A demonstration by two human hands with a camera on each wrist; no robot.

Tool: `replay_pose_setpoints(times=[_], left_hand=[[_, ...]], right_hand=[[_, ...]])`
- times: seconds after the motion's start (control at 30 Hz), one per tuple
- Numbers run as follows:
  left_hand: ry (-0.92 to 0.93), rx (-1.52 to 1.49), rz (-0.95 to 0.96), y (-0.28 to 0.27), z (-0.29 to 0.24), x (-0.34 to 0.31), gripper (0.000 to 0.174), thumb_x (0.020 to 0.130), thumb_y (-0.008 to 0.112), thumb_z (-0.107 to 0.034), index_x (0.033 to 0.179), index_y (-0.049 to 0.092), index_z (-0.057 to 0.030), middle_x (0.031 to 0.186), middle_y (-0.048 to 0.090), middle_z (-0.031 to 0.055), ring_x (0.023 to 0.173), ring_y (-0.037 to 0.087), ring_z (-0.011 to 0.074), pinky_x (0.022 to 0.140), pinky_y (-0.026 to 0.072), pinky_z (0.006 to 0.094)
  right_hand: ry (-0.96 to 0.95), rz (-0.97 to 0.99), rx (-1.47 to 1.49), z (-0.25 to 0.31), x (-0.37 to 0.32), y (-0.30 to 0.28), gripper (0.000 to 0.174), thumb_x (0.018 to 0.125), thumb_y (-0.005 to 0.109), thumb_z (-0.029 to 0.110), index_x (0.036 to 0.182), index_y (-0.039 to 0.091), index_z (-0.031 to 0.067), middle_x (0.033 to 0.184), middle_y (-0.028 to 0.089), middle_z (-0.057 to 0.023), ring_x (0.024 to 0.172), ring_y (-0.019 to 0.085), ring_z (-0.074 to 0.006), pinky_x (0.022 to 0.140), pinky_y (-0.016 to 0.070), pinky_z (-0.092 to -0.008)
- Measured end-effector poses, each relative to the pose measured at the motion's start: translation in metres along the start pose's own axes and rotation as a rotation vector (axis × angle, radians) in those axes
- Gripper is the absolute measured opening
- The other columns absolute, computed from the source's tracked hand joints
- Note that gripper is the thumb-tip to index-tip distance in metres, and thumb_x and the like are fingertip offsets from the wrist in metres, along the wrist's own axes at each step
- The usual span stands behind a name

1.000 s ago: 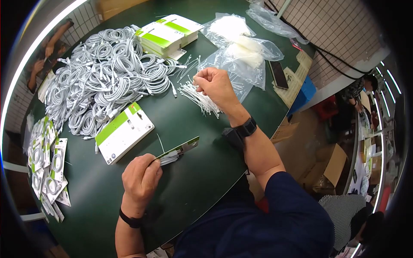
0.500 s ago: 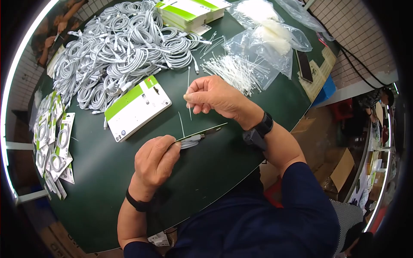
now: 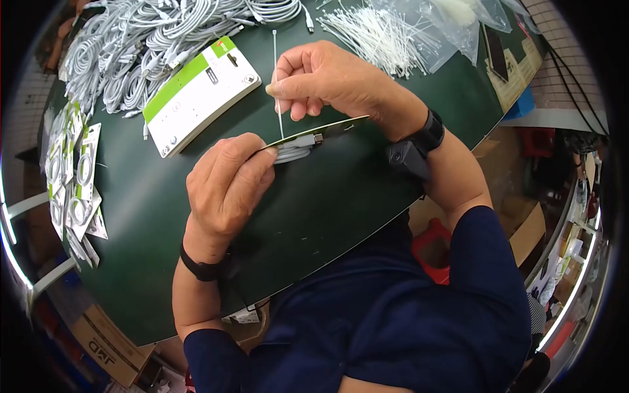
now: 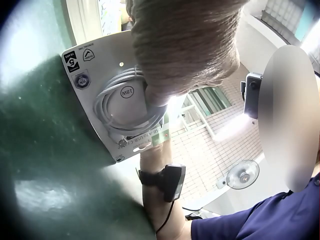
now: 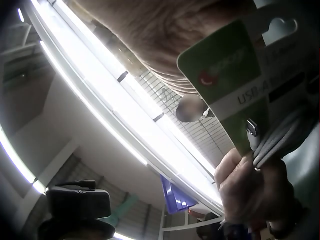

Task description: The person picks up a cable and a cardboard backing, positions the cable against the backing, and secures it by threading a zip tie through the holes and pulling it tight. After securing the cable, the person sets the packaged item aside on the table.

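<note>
My left hand (image 3: 229,180) pinches a packaging card (image 3: 321,131), seen nearly edge-on in the head view, with a coiled grey cable (image 3: 293,154) against its near side. In the left wrist view the card (image 4: 82,95) shows its printed face and the cable loop (image 4: 102,107). Thin white zip tie (image 3: 276,59) stands roughly upright between the thumb and fingers of my right hand (image 3: 334,78), its lower end at the card's far side. In the right wrist view, the card (image 5: 225,65) has a green end, and the left hand (image 5: 250,185) grips it beside the cable.
Stacked blank cards (image 3: 203,92) lie beyond my left hand. Behind them are a heap of grey cables (image 3: 157,46) and a pile of white zip ties (image 3: 380,39). Carded cables (image 3: 78,170) lie at the left; a phone (image 3: 496,56) rests at the right.
My right hand has left the zip tie pile and come over beside the card with one tie. The tie formerly sticking up at the card is now lined up with it. The view has shifted.
</note>
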State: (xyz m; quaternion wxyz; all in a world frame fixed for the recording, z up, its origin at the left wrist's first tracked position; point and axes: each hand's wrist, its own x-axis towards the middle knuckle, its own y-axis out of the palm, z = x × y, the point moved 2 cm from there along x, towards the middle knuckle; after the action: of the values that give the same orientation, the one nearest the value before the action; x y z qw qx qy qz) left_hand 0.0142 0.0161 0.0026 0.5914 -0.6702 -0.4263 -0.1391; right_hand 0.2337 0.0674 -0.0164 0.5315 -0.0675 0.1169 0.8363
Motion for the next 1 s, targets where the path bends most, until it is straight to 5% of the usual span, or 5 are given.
replay_pose_setpoints(times=[1.0], left_hand=[[-0.028, 0.007, -0.020, 0.000, -0.002, 0.002, 0.027, 0.067, 0.080, 0.007, 0.090, 0.068, 0.0013, 0.090, 0.065, 0.0104, 0.071, 0.065, 0.0235, 0.059, 0.0533, 0.0332]], right_hand=[[0.034, 0.050, -0.198, -0.003, 0.001, 0.012, 0.022, 0.097, 0.073, 0.024, 0.093, 0.069, 0.0028, 0.081, 0.073, -0.0034, 0.068, 0.066, -0.0059, 0.059, 0.0509, -0.0191]])
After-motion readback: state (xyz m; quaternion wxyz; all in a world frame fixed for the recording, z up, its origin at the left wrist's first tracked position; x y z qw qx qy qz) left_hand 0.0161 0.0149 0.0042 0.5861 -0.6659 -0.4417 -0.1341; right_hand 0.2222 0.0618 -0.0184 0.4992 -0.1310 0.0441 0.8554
